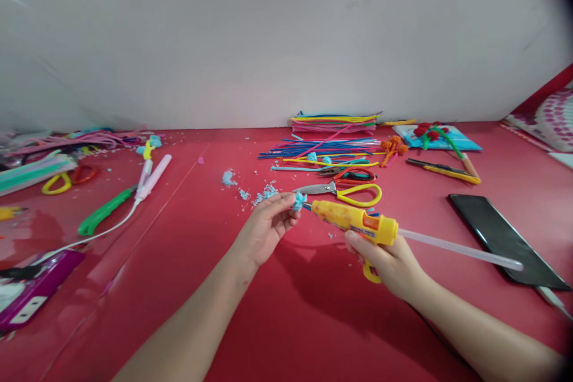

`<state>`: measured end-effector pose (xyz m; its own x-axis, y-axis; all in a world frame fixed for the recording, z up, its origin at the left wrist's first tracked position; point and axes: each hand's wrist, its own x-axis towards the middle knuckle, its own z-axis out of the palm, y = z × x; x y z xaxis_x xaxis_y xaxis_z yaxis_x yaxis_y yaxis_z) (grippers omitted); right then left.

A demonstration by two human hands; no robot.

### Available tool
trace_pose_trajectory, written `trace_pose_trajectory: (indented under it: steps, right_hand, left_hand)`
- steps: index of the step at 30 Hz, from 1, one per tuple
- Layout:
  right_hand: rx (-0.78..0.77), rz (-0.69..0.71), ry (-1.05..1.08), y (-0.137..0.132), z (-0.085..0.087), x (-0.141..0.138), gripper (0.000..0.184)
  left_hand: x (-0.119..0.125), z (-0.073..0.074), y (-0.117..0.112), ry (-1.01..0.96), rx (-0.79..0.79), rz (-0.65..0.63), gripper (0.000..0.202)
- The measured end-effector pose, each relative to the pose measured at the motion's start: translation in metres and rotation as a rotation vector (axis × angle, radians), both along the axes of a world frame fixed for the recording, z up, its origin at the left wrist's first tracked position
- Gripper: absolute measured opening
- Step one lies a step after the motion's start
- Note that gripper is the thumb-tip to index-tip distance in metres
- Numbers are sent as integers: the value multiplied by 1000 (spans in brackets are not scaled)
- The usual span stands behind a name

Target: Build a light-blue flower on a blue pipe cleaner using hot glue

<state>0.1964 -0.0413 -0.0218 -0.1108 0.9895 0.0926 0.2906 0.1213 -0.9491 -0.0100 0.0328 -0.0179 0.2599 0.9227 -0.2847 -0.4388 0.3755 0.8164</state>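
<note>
Between its thumb and fingers, my left hand [268, 224] pinches a small light-blue fuzzy flower [299, 200]. My right hand [389, 259] grips a yellow hot glue gun [353, 219] by its handle, the nozzle pointing left at the flower and seeming to touch it. From the gun's back end a long translucent glue stick [461, 249] sticks out to the right. Just beyond the hands lie scissors [358, 194] with yellow and red handles. Light-blue fuzz clippings [265, 194] are scattered behind my left hand.
Pipe cleaners [322, 148] lie in rows at the back, near pliers [329, 172] and orange fuzzy flowers [393, 149]. To the right are a black phone [501, 239] and a craft knife [443, 170]. A pink corded styling iron [153, 178], green cutter [106, 211] and purple power strip [42, 289] occupy the left.
</note>
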Motion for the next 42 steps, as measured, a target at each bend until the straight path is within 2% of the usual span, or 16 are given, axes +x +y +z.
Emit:
trace_pose_trajectory:
  steps: [27, 35, 40, 42]
  right_hand:
    - [-58, -4, 27, 0, 4, -1, 40]
    - [-73, -21, 14, 0, 3, -2, 38]
    - [-69, -63, -46, 0, -1, -4, 36]
    - [-16, -66, -99, 0, -3, -3, 35]
  left_hand:
    - [2, 3, -2, -30, -21, 24, 12]
    - [1, 2, -1, -18, -8, 20, 13]
    - [3, 2, -2, 20, 37, 46, 15]
    - [3, 2, -2, 41, 67, 74, 17]
